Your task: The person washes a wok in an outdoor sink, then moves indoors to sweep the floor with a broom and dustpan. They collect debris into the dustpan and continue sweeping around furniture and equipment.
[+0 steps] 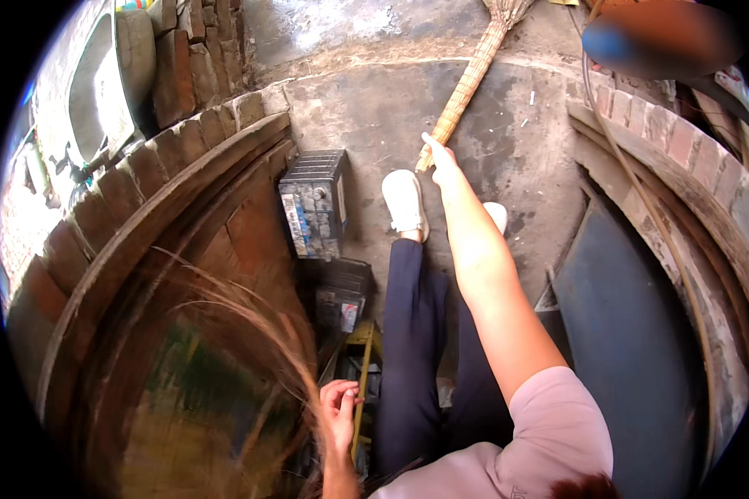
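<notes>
2 boxy batteries (314, 204) sit left of centre, stacked bricks (175, 75) upper left, a dark panel (628, 349) lower right.

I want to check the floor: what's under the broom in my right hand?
Stained grey floor shows either side of the broom, held near its handle end by your right hand. The strip directly beneath is covered, so I can't tell what lies there.

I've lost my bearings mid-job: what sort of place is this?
Likely a doorway, perhaps a storeroom's: wooden frames edge the brickwork on both sides, and a battery-like box stands on the worn concrete floor.
</notes>
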The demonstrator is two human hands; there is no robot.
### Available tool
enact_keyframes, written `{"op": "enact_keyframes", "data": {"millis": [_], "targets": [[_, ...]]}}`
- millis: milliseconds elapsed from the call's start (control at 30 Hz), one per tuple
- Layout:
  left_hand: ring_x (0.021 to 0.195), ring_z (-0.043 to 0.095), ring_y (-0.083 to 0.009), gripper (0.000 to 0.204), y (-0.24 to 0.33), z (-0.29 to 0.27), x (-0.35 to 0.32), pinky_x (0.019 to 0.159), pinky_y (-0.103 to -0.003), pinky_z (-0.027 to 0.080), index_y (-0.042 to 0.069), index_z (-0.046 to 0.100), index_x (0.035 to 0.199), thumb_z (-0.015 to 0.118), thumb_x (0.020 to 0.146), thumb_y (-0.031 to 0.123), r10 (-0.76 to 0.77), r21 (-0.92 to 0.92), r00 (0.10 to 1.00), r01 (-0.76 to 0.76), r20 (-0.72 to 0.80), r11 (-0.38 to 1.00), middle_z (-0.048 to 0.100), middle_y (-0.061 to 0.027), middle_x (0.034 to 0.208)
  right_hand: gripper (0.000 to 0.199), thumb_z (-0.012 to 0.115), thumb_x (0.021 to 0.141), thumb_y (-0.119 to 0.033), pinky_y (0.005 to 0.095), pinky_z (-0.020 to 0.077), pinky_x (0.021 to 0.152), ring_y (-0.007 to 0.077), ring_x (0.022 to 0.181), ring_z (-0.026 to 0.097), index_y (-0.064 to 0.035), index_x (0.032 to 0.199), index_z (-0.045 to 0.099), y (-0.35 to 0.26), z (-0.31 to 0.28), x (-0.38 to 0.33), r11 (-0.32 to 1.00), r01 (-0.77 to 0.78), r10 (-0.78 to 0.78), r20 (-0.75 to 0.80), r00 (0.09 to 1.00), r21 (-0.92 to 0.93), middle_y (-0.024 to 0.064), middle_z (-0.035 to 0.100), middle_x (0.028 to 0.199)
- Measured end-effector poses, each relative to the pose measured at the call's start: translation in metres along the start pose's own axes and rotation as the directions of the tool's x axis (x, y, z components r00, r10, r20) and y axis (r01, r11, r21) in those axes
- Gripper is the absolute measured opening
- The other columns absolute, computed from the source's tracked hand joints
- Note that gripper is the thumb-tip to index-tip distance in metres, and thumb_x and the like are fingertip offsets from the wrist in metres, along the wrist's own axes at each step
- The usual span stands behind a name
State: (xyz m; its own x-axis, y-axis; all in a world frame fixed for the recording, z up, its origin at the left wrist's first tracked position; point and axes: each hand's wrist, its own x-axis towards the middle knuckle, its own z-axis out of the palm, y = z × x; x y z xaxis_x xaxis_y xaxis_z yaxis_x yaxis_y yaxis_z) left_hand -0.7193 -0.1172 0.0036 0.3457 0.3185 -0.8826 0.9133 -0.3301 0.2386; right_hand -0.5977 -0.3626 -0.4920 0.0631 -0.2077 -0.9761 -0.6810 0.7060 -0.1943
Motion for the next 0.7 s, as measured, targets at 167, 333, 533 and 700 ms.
{"op": "enact_keyframes", "data": {"millis": [167, 333, 533, 700], "targets": [[0.090, 0.056, -0.0148, 0.013, 0.031, -0.014, 0.003, 0.076, -0.029, 0.052, 0.000, 0.061, 0.094, 0.049, 0.091, 0.005, 0.041, -0.035, 0.999, -0.039, 0.035, 0.999, 0.047, -0.0064, 0.110, 0.019, 0.068, 0.081, -0.022, 0.0243, 0.0444, 0.058, 0.0114, 0.062, 0.056, -0.0060, 0.086, 0.059, -0.025, -0.001, -0.094, 0.984, 0.161, -0.171, 0.171, 0.970, 0.075, 0.0014, 0.058, 0.071], [0.090, 0.057, -0.0153, 0.012, 0.091, -0.007, -0.021, 0.076, -0.029, 0.052, 0.001, 0.060, 0.096, 0.050, 0.090, 0.004, 0.124, -0.163, 0.972, -0.092, 0.202, 0.982, 0.049, -0.0060, 0.108, 0.024, 0.073, 0.077, -0.023, 0.0229, 0.0424, 0.052, 0.0087, 0.055, 0.053, -0.0024, 0.081, 0.061, -0.121, -0.101, -0.222, 0.946, 0.321, -0.323, -0.031, 0.946, -0.055, 0.0015, 0.058, 0.067], [0.088, 0.057, -0.0147, 0.012, 0.175, -0.038, -0.051, 0.075, -0.028, 0.052, 0.002, 0.058, 0.098, 0.050, 0.091, 0.007, 0.277, -0.310, 0.928, -0.194, 0.251, 0.931, 0.057, -0.0068, 0.099, 0.028, 0.077, 0.070, -0.026, 0.0246, 0.0397, 0.045, 0.0092, 0.049, 0.052, -0.0014, 0.075, 0.066, -0.284, -0.166, -0.401, 0.779, 0.256, -0.344, -0.048, 0.938, -0.573, 0.0027, 0.060, 0.061], [0.086, 0.058, -0.0140, 0.011, 0.250, -0.054, -0.058, 0.073, -0.026, 0.052, 0.001, 0.058, 0.098, 0.051, 0.091, 0.006, 0.244, -0.386, 0.951, -0.157, 0.189, 0.909, 0.057, -0.0074, 0.101, 0.046, 0.072, 0.063, -0.044, 0.0368, 0.0505, 0.070, 0.0282, 0.072, 0.065, -0.0061, 0.088, 0.070, -0.401, -0.206, -0.453, -0.152, 0.157, -0.661, 0.218, 0.718, -0.976, 0.0159, 0.067, 0.079]]}}
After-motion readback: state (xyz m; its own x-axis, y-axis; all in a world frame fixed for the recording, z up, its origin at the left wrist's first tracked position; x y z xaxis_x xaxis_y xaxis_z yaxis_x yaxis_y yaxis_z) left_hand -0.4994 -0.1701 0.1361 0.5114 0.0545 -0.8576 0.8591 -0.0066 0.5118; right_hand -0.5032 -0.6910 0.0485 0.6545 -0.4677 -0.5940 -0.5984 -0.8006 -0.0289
